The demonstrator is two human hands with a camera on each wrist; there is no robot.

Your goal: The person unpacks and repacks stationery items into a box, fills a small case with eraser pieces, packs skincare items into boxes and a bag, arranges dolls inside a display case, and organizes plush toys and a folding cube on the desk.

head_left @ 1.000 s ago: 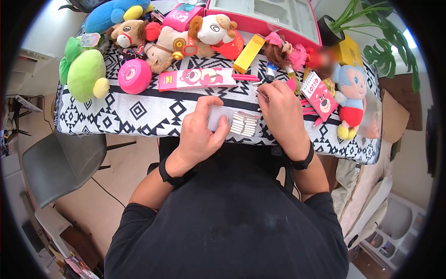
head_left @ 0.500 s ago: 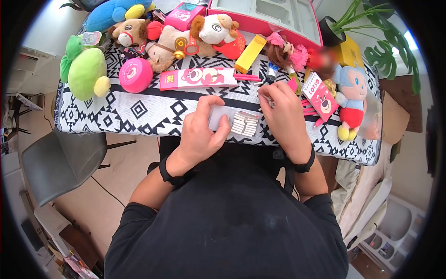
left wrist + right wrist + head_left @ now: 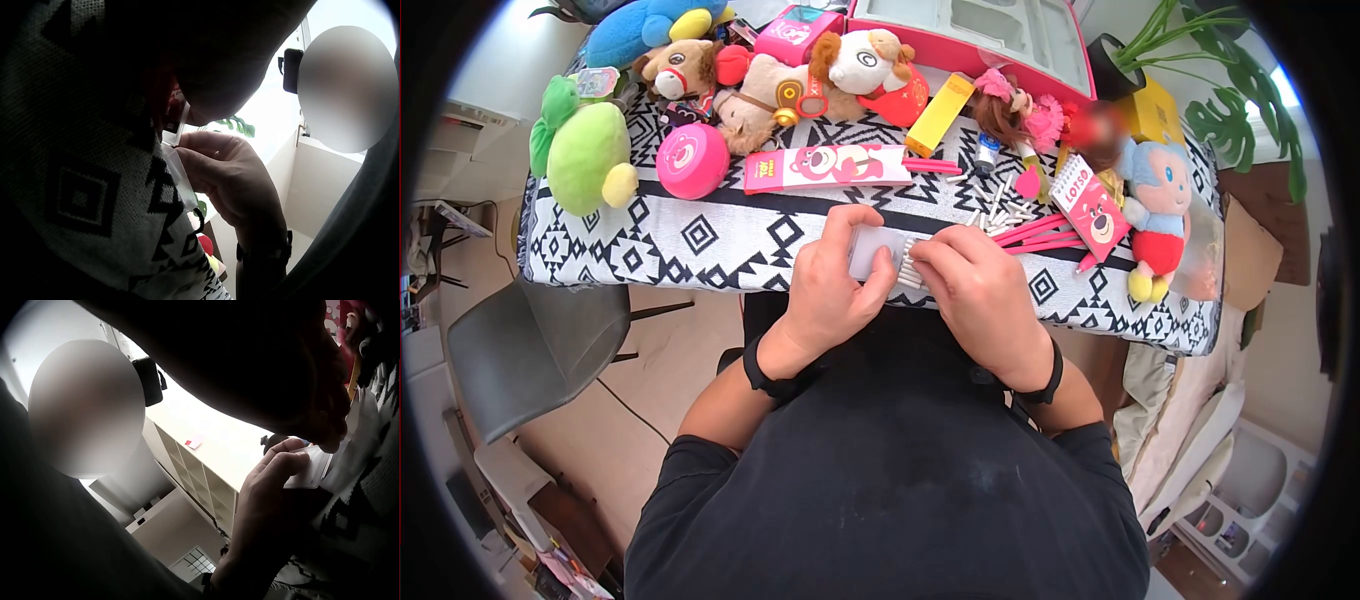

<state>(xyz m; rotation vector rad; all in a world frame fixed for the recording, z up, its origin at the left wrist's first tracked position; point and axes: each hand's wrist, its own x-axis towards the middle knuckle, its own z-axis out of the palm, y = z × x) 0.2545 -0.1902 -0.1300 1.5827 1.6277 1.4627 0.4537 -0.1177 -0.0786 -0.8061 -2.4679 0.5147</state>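
Note:
A small clear plastic box (image 3: 872,252) stands with its lid open near the table's front edge. My left hand (image 3: 832,285) grips it on the left, thumb and index finger curled round the lid. Packed rows of short white sticks (image 3: 909,268) fill the other half. Over these rows, my right hand (image 3: 992,302) pinches a small stick between thumb and fingertips, which mostly hide it. Beyond the right hand lies a loose pile of similar white sticks (image 3: 1000,213). In the left wrist view, the right hand's fingertips meet right at the edge of the box (image 3: 180,172).
A pink bear-print packet (image 3: 828,168) and a round pink case (image 3: 692,162) lie left of the pile. Pink pens (image 3: 1040,232) and a LOTSO notepad (image 3: 1090,210) are at the right. Plush toys, a yellow box (image 3: 940,115) and a pink-edged tray (image 3: 990,30) line the back.
My right hand has moved from the loose pile toward me and left, down to the box, uncovering the pile. The left hand keeps its hold on the box.

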